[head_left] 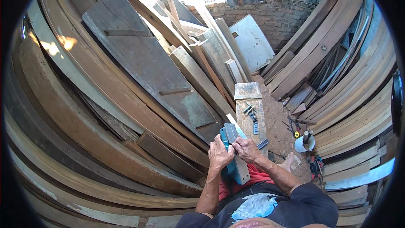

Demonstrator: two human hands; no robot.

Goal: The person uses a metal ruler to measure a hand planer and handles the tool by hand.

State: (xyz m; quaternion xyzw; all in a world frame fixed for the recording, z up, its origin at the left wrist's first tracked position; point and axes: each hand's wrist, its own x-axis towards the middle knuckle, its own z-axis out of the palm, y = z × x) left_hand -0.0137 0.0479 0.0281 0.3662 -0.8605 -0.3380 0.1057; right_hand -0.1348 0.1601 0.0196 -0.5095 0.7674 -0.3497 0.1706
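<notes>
Teal planer (pixel 231 169), red shorts (pixel 253 180), white bucket (pixel 303 145).

The workbench (pixel 249 109) was the only reference — stacked planks (pixel 126 101) crowded close against its left side, leaving no passage there. On its top, small metal tools (pixel 251 116) took up the middle, with bare wood beyond them. Right of the workbench lay a strip of open dirt floor (pixel 278 122) — bounded farther right by a white bucket (pixel 304 142) and leaning boards (pixel 350 101).

Bright daylight from above, blown-out sky glare at top, shaded planks, strong fisheye bending, dark rim
</notes>
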